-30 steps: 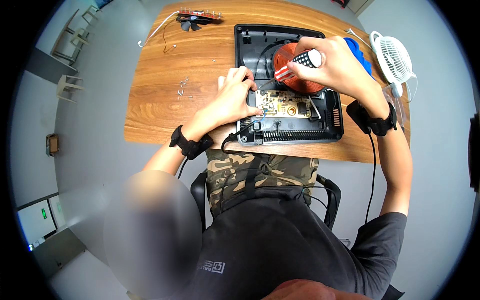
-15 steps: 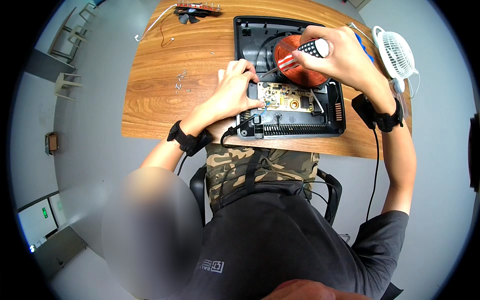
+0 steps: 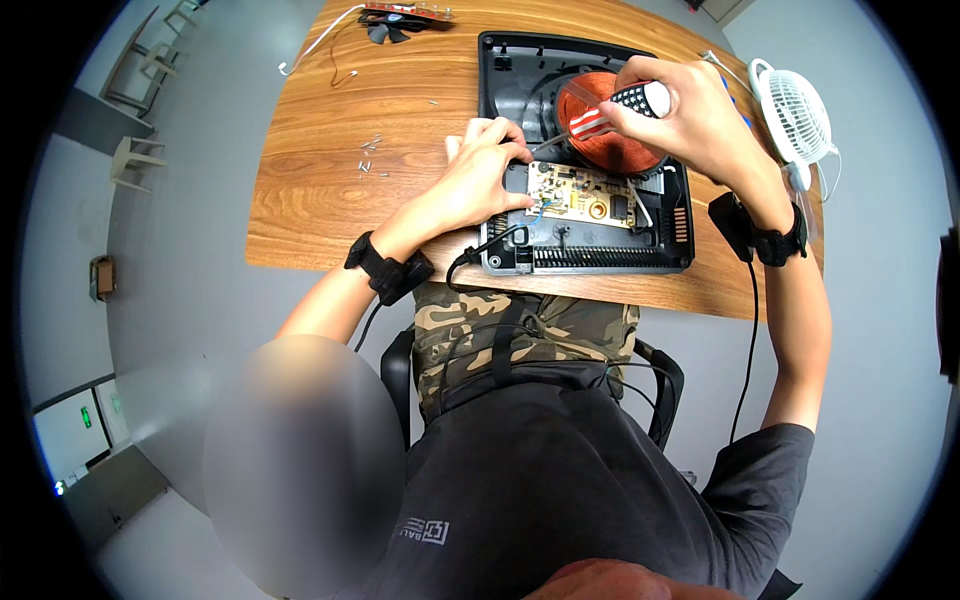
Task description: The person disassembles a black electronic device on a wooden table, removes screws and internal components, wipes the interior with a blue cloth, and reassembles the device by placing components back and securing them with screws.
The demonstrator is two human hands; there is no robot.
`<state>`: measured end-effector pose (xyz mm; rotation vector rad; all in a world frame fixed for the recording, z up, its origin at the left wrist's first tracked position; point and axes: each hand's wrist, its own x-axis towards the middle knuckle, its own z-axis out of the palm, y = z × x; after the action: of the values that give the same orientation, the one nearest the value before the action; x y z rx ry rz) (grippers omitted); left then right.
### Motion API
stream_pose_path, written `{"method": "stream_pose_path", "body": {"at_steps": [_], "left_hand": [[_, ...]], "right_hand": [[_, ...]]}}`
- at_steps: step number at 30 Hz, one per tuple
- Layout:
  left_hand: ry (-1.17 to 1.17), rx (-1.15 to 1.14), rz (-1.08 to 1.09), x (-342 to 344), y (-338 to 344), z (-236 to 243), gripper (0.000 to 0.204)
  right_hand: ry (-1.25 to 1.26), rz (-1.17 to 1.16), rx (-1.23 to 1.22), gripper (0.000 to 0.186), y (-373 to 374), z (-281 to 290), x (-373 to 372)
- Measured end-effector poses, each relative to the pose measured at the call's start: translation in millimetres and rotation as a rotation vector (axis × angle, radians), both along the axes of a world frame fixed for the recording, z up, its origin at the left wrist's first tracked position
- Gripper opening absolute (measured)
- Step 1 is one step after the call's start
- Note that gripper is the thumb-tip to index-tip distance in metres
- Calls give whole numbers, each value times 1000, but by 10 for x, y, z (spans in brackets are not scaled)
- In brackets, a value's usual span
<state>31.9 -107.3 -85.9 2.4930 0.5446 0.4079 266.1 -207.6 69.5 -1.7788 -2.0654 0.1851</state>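
Observation:
An open black plastic appliance housing (image 3: 505,85) lies on the table in front of me, with a round copper-coloured coil (image 3: 630,150) inside. Below the coil sits a tan circuit board (image 3: 575,195) carrying small parts and wires. My right hand (image 3: 690,110) grips a screwdriver (image 3: 590,124) by its thick patterned handle, above the coil. Its shaft slants down left toward the board's upper left corner; the tip is hidden by my left fingers. My left hand (image 3: 485,175) has thumb and fingers at either side of the board's left end, holding it.
Several loose screws (image 3: 368,165) lie on the wooden table (image 3: 310,190) to the left. A small black fan (image 3: 388,32) with wires rests at the far left. A white fan (image 3: 795,115) stands at the right edge. A black cord (image 3: 468,262) leaves the housing's near left corner.
The view has shifted slightly, so the table and housing appear a little further right. Both hands keep the same places at the housing, with the screwdriver at nearly the same slant.

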Motion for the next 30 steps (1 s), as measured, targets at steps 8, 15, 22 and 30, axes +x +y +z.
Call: {"method": "stream_pose_path", "body": {"at_steps": [8,15,22,30], "left_hand": [[28,-10,19,6,-15,38,49],[38,-6,12,6,-14,56,49],[33,-10,30,6,-14,29,50],[44,-41,28,-1,-11,44,50]], "right_hand": [[38,49,21,35,-6,1,-2],[41,58,4,29,-24,11,-27],[19,45,-24,34,-11,-10,-16],[19,126,-54,34,20,16,-91]]}}
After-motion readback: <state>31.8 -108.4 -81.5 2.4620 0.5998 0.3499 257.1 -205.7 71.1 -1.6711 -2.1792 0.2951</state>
